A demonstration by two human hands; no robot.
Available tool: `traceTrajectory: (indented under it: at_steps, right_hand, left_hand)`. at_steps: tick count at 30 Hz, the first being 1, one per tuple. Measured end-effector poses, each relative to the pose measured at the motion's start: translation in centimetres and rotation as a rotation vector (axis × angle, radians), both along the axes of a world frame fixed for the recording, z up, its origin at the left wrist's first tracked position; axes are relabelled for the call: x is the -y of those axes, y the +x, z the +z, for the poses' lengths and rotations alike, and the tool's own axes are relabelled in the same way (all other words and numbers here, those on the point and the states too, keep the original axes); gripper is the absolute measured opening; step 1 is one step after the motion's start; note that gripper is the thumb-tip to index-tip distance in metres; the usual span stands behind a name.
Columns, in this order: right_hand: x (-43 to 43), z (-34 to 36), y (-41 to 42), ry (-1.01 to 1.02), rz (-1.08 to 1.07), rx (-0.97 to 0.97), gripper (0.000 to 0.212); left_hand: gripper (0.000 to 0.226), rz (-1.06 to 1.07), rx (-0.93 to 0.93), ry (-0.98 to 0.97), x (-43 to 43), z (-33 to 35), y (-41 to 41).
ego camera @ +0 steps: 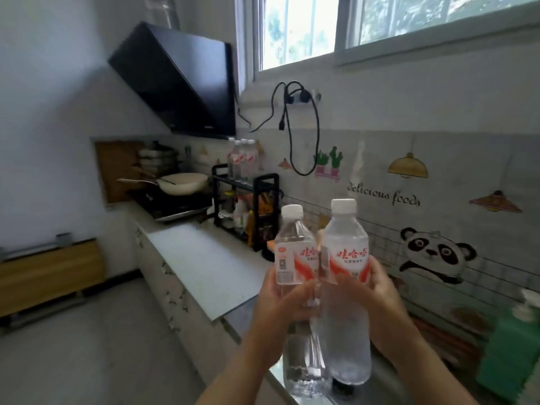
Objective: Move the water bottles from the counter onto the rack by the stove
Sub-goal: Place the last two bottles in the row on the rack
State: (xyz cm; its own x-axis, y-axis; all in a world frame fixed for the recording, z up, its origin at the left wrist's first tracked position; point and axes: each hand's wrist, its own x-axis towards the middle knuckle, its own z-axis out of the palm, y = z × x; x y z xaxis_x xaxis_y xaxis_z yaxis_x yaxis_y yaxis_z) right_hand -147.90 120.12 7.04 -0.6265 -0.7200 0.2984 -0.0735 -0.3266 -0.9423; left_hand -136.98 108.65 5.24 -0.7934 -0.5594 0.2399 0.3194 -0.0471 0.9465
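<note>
Two water bottles (321,273) stood upright and touching, left hand (280,305) and right hand (380,299) each wrapped around one; rack (257,194) far ahead.

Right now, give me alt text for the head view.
Left hand and right hand each hold an upright capped water bottle, left bottle and right bottle, above the counter. Beyond, more bottles stand on the black rack beside the stove.
</note>
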Motion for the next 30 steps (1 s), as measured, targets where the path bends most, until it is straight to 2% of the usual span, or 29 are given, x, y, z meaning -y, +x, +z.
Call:
traceTrajectory:
  at_steps: [4,8,11,14,19,20,23,26,30]
  right_hand:
    - [9.5,-0.5,2.2,-0.004,0.029,0.032,0.075]
    - [19.7,-0.6,3.8,-0.038,0.011,0.043,0.071]
    - [26.2,-0.3,4.7,-0.083,0.028,0.063,0.074]
    - [31.8,0.1,4.9,-0.090,0.059,0.071,0.086]
    - [39.3,0.7,3.3,-0.059,0.057,0.043,0.052]
    - [40.7,0.8,2.8,-0.050,0.051,0.021,0.053]
    - [45.1,0.8,0.8,-0.016,0.066,-0.053,0.082]
    - [49.7,0.7,-1.9,-0.011,0.092,-0.059,0.066]
    - [56.2,1.8,-6.2,-0.019,0.037,-0.036,0.055]
  left_hand:
    - [0.066,0.074,-0.013,-0.030,8.8,-0.5,2.7]
    - [0.073,0.148,0.013,-0.054,18.2,-0.3,5.1]
    - [0.067,0.185,0.014,-0.085,24.4,0.4,6.2]
    - [0.064,0.174,-0.002,-0.068,29.8,1.0,6.5]
    - [0.059,0.092,-0.060,-0.049,37.3,1.6,4.8]
    - [0.057,0.088,-0.065,-0.049,38.7,1.6,4.1]
    - [0.044,0.086,-0.082,-0.037,43.3,1.4,1.6]
    - [0.042,0.101,-0.088,-0.002,47.9,1.0,-1.3]
    - [0.035,0.090,-0.082,0.000,54.7,1.9,-5.8]
